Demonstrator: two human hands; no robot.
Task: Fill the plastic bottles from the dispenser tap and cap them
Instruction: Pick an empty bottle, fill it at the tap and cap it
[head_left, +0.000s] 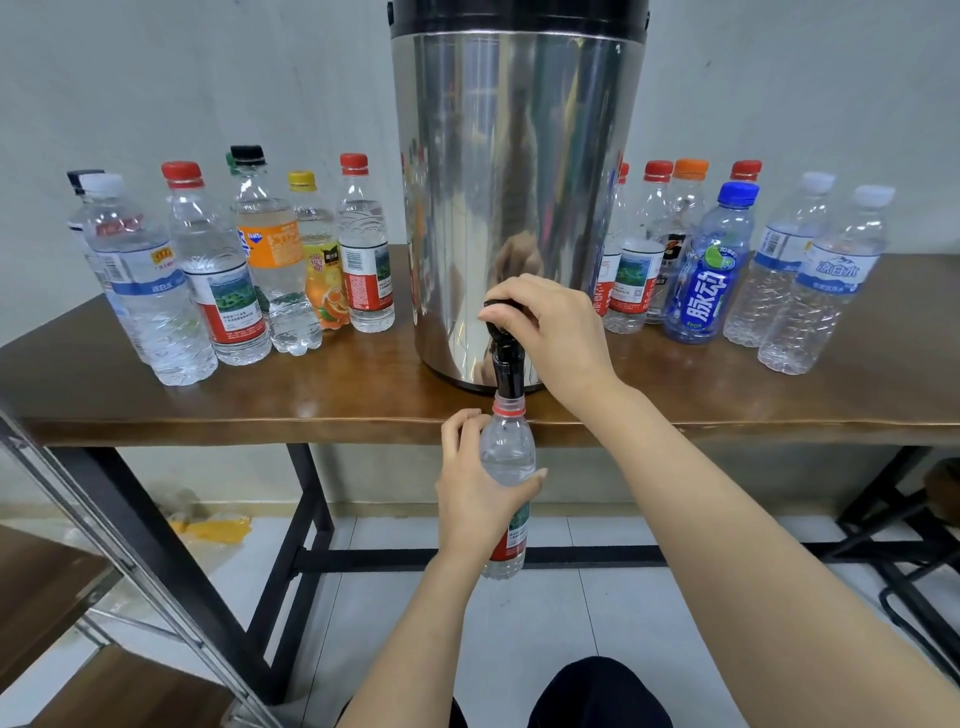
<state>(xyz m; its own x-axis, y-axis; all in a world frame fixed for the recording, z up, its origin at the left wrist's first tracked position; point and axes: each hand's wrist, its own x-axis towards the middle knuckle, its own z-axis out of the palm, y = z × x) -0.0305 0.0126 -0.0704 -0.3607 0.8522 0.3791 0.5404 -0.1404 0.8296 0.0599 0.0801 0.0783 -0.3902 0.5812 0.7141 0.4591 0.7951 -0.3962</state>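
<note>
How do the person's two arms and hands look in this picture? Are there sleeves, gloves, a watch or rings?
Both forearms are bare as far as the picture shows; no sleeve is visible. The left hand and the right hand wear no gloves. No watch, bracelet or ring shows on either wrist or on the fingers that are visible. Fingernails look short and unpainted.

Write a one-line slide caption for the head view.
Left hand holds an uncapped bottle under the dispenser tap while the right hand works the lever.
</note>
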